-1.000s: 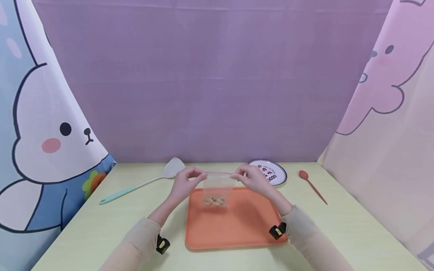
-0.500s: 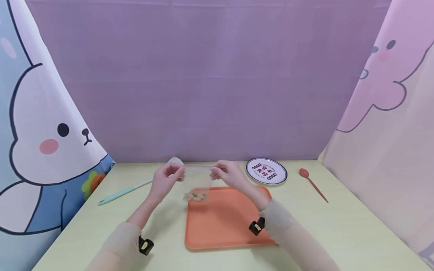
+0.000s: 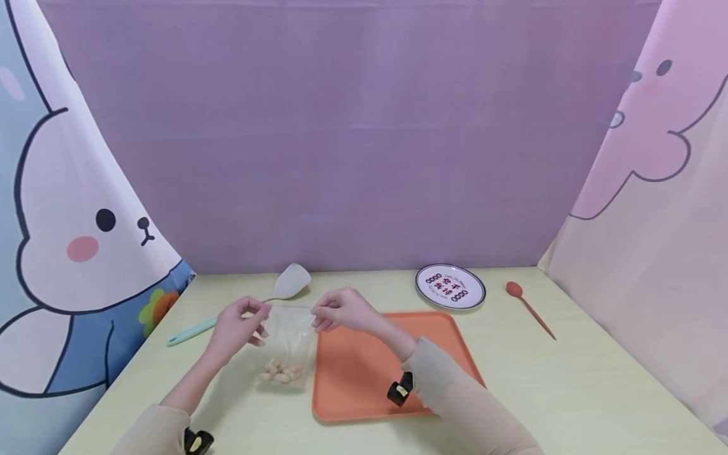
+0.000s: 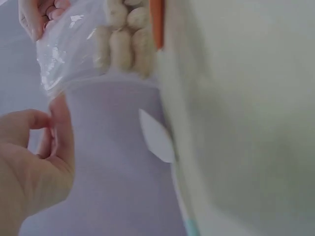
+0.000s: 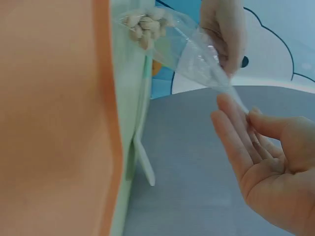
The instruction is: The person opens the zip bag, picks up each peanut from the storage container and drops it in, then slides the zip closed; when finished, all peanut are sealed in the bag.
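Note:
A clear zip bag (image 3: 288,332) hangs upright between my two hands, left of the orange tray. Peanuts in their shells (image 3: 282,371) lie gathered at its bottom, and they show larger in the left wrist view (image 4: 121,48). My left hand (image 3: 234,327) pinches the bag's top left corner between thumb and finger. At the opposite top corner, my right hand (image 3: 345,309) pinches the edge; in the right wrist view its thumb presses the plastic against the fingers. The top edge is stretched straight between both hands.
An orange tray (image 3: 392,360) lies on the pale table, right of the bag. Behind my left hand is a spatula (image 3: 292,282) with a mint handle. A white plate (image 3: 450,287) with red print sits at the back, and a red spoon (image 3: 529,308) lies to its right.
Both hands have carried the bag of peanuts leftward, from over the tray to the table beside it, and lower. The plate, partly covered by the right hand earlier, now shows whole.

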Available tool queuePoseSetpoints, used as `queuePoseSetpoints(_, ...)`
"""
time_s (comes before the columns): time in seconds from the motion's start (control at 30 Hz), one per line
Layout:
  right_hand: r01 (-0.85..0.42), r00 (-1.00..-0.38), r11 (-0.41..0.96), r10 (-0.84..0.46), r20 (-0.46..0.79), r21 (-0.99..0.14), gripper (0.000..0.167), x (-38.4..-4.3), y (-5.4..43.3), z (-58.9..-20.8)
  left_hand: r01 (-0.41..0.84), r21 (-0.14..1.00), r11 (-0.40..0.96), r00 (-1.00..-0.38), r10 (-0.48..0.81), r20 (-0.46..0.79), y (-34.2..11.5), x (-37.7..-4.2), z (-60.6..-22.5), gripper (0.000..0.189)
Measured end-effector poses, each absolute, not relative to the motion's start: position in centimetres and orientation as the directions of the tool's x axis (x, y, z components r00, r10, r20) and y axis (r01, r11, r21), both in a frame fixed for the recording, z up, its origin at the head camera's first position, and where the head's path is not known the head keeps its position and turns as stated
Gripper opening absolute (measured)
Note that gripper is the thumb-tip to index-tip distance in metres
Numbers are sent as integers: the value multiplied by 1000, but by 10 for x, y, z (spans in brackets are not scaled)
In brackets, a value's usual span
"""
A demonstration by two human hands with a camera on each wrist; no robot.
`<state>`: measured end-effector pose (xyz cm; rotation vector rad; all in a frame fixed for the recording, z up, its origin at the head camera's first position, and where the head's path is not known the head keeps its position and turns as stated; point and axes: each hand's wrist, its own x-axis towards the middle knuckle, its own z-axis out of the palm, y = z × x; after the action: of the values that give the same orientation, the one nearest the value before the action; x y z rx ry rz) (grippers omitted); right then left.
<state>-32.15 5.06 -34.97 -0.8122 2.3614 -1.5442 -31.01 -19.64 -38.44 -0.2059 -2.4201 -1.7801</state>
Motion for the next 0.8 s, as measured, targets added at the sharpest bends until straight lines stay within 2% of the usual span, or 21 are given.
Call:
queuePoseSetpoints(0.1,-349,-826,317,-548,131,-882,23,-324,55,-356,114,942,314,-994,34,108,-200,-315,-395,34)
queuePoseSetpoints(0.23,-369,-832,329,-533,152,-869,22,-327,67,-362,70,929,363,-998,26,65,-204,-322,-404,33)
queuePoseSetpoints(0.47,-397,-843,351,-504,186,-848,22,-327,100,-358,69,872,485,-997,73,38,-209,-332,-412,44)
queuePoseSetpoints(0.8,-399,-883,380,-406,237,-834,24,-332,162,-355,30,821,570,-990,128,-52,-214,-337,-418,63)
